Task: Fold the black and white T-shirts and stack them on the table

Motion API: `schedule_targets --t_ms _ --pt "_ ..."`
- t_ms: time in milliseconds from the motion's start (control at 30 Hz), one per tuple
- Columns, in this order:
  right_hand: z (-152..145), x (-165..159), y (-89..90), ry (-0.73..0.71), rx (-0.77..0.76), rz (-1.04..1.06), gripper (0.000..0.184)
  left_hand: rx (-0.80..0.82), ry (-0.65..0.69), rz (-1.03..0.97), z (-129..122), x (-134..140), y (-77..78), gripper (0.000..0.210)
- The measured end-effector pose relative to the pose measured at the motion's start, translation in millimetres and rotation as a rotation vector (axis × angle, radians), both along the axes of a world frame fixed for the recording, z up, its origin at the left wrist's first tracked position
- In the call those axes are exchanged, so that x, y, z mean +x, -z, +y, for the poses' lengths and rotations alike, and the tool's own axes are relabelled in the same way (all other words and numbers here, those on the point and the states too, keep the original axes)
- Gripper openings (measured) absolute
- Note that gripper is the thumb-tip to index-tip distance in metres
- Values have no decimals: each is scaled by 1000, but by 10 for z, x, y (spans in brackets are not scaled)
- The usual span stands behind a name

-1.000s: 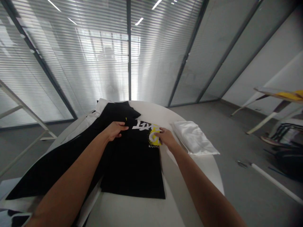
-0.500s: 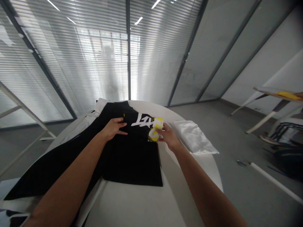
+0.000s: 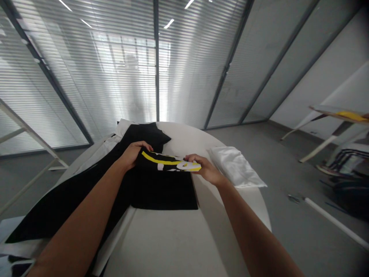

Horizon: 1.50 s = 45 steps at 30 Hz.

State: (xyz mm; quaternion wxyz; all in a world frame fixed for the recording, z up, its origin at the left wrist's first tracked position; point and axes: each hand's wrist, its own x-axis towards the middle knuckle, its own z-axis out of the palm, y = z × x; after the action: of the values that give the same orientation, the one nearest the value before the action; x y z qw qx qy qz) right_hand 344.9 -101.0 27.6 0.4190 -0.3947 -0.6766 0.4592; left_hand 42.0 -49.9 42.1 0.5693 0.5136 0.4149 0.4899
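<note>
A folded black T-shirt (image 3: pixel 167 194) with a white and yellow print lies on the white table, its upper part lifted and bent over. My left hand (image 3: pixel 135 154) is closed on the left end of the lifted fold, some fingers hidden behind the cloth. At the right end, my right hand (image 3: pixel 206 169) pinches the fold where the white and yellow print shows. Black cloth (image 3: pixel 77 188) is spread beside and under my left arm, and reaches beyond the shirt. To the right of my right hand sits a flat white plastic-looking package (image 3: pixel 235 167).
The white table (image 3: pixel 161 246) has a curved right edge. A white metal frame (image 3: pixel 31 134) stands at the left. On the floor at right lie a white pole (image 3: pixel 334 221) and a dark bag (image 3: pixel 351 196). Another table (image 3: pixel 337 113) stands behind them, and a glass partition rises ahead.
The printed part of the shirt has been tilted and folded over, so a yellow stripe now faces me. Both hands have shifted their grip slightly. The shirt's near edge has moved away from me.
</note>
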Motion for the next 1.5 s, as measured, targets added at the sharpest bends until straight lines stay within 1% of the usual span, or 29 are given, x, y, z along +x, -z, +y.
schedule_targets --t_ms 67,133,267,400,467,567,600,667,733,800,833,867,900,967,1033,1100,1167,1233,1300,1400,1500 --pt "-15 24 -16 -94 25 -63 20 32 46 49 -12 -28 -22 4" --pt "-19 55 -20 -166 35 -110 16 78 138 106 -30 -63 -58 6" --pt "-18 111 -22 -246 24 -177 9 131 336 288 -72 -146 -164 9" --pt "-50 111 -75 -326 -33 -203 9 97 533 421 -107 -201 -258 13" --pt "-75 102 -122 -338 -37 -239 10 80 621 460 -126 -220 -301 14" --pt "-100 100 -182 -337 -20 -308 15 22 691 528 -155 -257 -384 15" --pt "-101 100 -189 -345 -11 -320 18 -5 688 557 -162 -270 -415 15" --pt "-92 91 -174 -342 10 -325 21 -40 624 623 -178 -281 -473 12" --pt "-70 53 -121 -247 47 -346 22 3 482 716 -207 -241 -503 11" --pt "-53 -28 -46 -60 115 -433 21 152 294 853 -273 -126 -477 14" --pt "-53 -83 -5 42 159 -497 21 248 199 933 -324 -42 -436 16" --pt "-61 -145 34 127 200 -568 22 341 116 1017 -387 53 -375 21" --pt "-78 -210 71 182 233 -639 26 407 55 1084 -459 149 -295 26" --pt "-134 -331 139 197 268 -762 38 501 31 1176 -614 313 -88 41" --pt "-194 -416 200 143 275 -859 49 552 77 1237 -757 391 141 52" --pt "-233 -448 254 104 273 -925 53 549 119 1285 -861 373 336 58" --pt "-240 -432 297 94 260 -960 54 532 139 1303 -919 299 458 62" --pt "-227 -387 319 94 238 -972 57 505 136 1319 -940 228 503 66" --pt "-211 -334 312 87 203 -984 60 476 130 1339 -940 193 501 70" --pt "-194 -272 250 66 146 -1003 64 459 134 1349 -919 191 479 71" --pt "-184 -240 165 96 163 -1011 66 465 89 1343 -873 171 462 68"
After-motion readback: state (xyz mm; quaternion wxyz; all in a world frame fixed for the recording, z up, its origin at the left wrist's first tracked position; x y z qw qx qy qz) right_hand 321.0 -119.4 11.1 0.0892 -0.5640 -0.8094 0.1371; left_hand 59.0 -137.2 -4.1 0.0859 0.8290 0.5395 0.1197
